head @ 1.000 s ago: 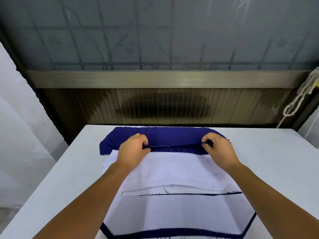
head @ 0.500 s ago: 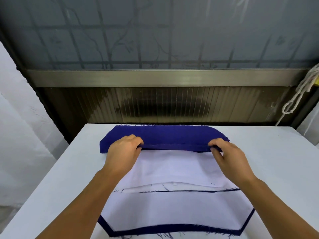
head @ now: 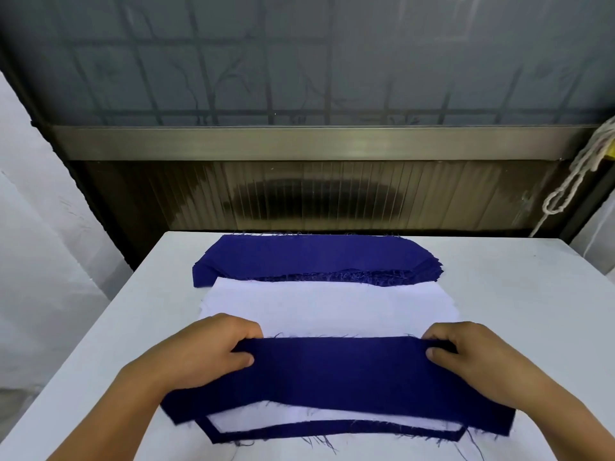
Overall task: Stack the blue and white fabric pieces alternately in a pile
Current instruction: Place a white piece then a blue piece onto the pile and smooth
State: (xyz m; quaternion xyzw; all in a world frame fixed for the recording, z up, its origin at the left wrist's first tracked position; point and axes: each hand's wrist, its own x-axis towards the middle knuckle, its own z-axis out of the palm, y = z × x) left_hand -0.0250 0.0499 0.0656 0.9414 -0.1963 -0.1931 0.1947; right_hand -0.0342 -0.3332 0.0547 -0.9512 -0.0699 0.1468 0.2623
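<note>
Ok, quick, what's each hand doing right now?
Left hand: pinching the blue fabric piece at its left end.
Right hand: pinching its right end.

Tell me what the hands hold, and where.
Left hand and right hand pinch one dark blue fabric piece at its far corners.

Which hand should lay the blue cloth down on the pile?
Neither alone: left hand and right hand each pinch an end of the blue piece over the pile.
</note>
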